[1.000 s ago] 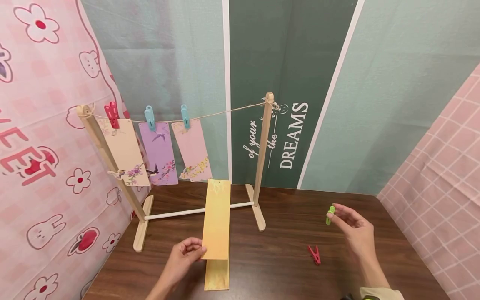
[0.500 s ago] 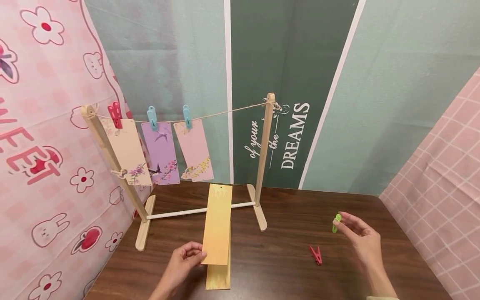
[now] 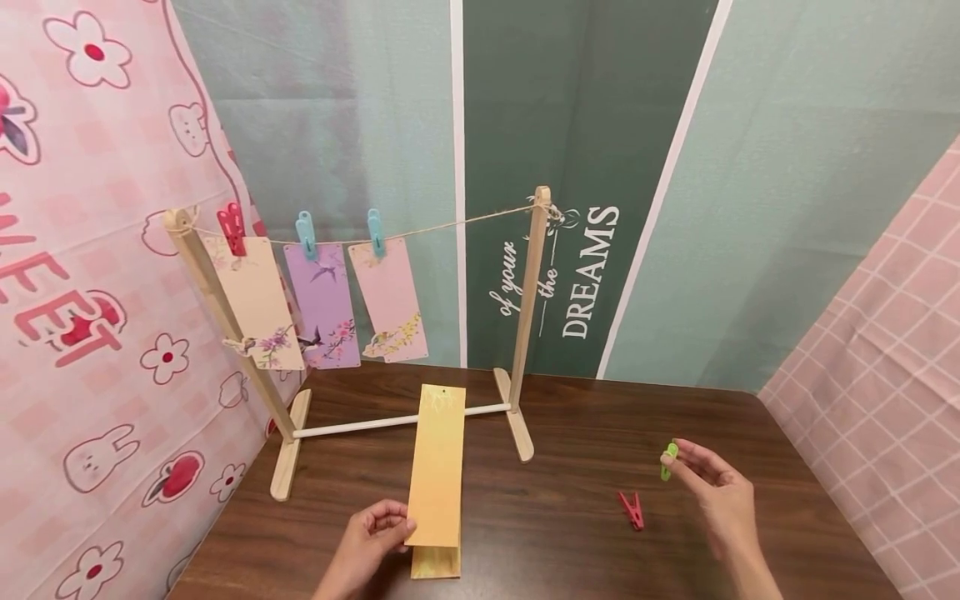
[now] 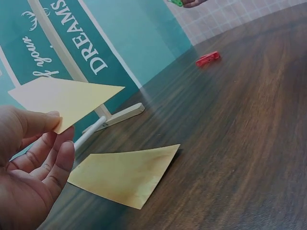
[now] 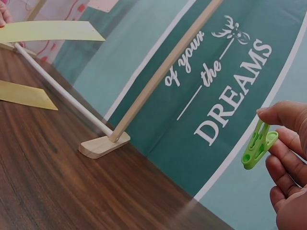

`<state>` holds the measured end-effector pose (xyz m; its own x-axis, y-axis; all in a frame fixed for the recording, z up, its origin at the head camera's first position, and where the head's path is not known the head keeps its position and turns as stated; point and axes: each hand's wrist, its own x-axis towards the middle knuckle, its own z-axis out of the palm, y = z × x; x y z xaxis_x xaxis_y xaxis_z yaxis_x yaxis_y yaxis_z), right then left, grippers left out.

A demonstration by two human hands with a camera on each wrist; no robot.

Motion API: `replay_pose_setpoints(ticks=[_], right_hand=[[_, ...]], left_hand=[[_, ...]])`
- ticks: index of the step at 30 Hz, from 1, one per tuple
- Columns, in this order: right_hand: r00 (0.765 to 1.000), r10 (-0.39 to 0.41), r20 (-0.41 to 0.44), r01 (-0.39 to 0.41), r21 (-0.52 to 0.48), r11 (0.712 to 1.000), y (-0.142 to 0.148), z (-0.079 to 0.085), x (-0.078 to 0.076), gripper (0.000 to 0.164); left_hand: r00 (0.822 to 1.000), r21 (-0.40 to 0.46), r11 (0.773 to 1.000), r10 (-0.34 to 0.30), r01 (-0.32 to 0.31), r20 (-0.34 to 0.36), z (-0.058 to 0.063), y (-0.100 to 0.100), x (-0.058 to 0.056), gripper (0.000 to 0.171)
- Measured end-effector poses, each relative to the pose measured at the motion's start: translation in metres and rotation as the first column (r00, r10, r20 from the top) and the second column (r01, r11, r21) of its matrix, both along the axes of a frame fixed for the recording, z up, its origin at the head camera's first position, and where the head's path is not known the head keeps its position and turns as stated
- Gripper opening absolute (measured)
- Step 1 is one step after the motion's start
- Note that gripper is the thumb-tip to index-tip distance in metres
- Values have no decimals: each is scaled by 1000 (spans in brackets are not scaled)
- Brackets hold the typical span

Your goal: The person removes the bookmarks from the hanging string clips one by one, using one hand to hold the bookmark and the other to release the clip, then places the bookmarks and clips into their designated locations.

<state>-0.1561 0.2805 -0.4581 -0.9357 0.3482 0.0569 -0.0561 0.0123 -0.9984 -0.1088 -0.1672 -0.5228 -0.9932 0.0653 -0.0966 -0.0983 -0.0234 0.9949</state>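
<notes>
one yellow card, left hand pinching its near-left corner.

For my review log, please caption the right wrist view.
Right hand pinching a green clothespin; wooden stand and two yellow cards beyond.

The tabletop shows dark wood grain, smooth with a soft sheen. The stand looks like pale bare wood, smooth and matt, with a smooth white crossbar of uncertain material. The line resembles rough, fibrous twine. Shiny plastic forms the green clip. The upper yellow card and lower yellow card look like smooth, matt paper; the green backdrop is creased, matt cloth.
</notes>
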Motion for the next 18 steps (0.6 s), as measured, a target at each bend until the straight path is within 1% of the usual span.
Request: replay_pose_setpoints(ticks=[5,8,11,15,18], right_hand=[[1000,-26,7,26,-15,1000,-1,-6,0,38],[999,-44,29,45,-13,999,0,-10,-1,37],[997,-55,51,55,-11,998,0,-13,0,39],[996,-63,67,63,1,998,2,-18,0,37],[994,-67,86,67,5,998,2,-21,1,38]], left_hand=[[999,7,1000,-18,17,34,-4,1,3,26],[998,-10,999,-33,34,45,-6,-1,6,26],[997,2,999,-43,43,56,-9,-3,8,29],[997,28,999,-41,39,72,-15,-2,9,32],[996,23,999,-34,32,80,-17,-1,9,33]])
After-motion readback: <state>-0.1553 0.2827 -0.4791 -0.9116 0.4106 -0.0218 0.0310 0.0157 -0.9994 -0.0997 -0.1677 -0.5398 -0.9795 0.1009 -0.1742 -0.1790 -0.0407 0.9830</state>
